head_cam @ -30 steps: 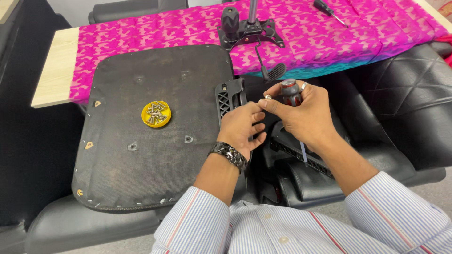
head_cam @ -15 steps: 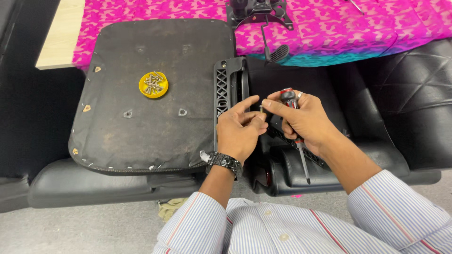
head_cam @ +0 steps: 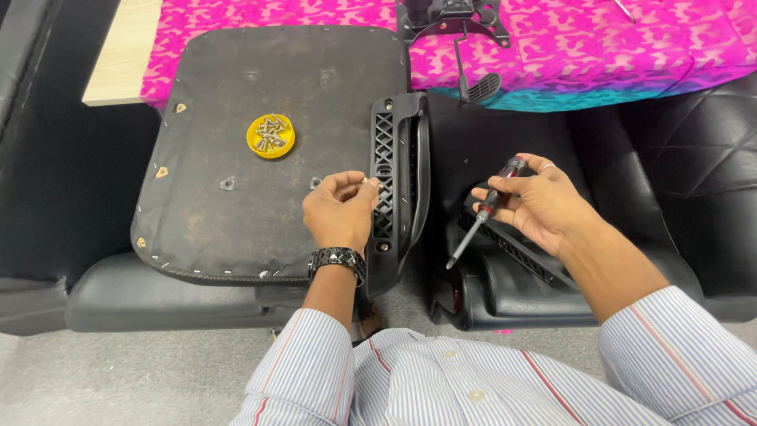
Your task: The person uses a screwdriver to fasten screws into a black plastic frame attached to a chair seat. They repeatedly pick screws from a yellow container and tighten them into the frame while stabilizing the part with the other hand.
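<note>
My right hand (head_cam: 544, 207) grips a screwdriver (head_cam: 482, 211) with a red and black handle, its shaft slanting down to the left. My left hand (head_cam: 341, 209) pinches a small screw (head_cam: 369, 181) between thumb and fingers, right beside the black plastic armrest bracket (head_cam: 392, 170) with its lattice of holes. The bracket lies along the right edge of an upturned black chair seat base (head_cam: 236, 189). A yellow cap (head_cam: 270, 136) with several screws rests on that base. A black watch band is on my left wrist.
A pink patterned cloth (head_cam: 568, 39) covers the table behind, with a black chair mechanism (head_cam: 453, 16) and its lever on it. Black padded chair parts (head_cam: 678, 166) lie at right and another armrest piece (head_cam: 516, 252) under my right hand. A wooden table edge (head_cam: 126, 55) shows at upper left.
My hands have come apart: the left drew back to the bracket with a screw, the right lifted the screwdriver away to the right. The view has tilted downward.
</note>
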